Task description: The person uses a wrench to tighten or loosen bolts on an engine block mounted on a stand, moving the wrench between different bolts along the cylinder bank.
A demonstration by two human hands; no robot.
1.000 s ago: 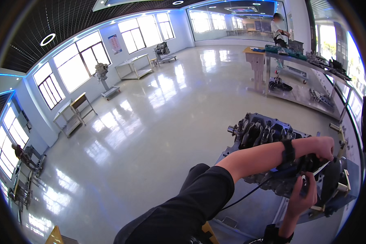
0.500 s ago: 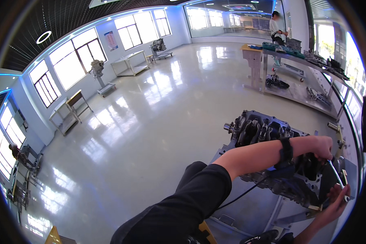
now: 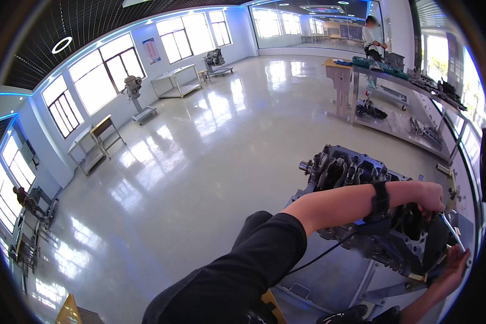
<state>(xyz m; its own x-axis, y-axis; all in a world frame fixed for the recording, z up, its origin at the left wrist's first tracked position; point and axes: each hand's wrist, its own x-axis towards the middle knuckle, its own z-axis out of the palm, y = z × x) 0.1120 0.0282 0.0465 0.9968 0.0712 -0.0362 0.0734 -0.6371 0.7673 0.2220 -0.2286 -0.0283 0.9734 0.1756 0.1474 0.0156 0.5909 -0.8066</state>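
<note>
A partly stripped metal engine block [image 3: 356, 175] stands on its stand, with open bays along its top. My left arm reaches across the block. At its far right end, my left hand [image 3: 431, 196] is closed around the upper end of a long silver wrench [image 3: 452, 231]. What the wrench head sits on is hidden under my fingers. My right hand [image 3: 452, 267] is beside the block's end, fingers stretched out, with the palm side against the wrench's lower end. A black band with a cable is on my left forearm.
A steel workbench [image 3: 399, 132] with engine parts stands at the far right, a person [image 3: 372, 40] behind it. Another person [image 3: 21, 197] is at the far left. Engines on stands [image 3: 134, 89] and tables [image 3: 177, 81] line the windows. A black cable [image 3: 324, 252] hangs before the block.
The wrench's lower end has shifted slightly up and right, and my right hand has followed it, its fingers straightening from a curl. My left hand stays at the upper end.
</note>
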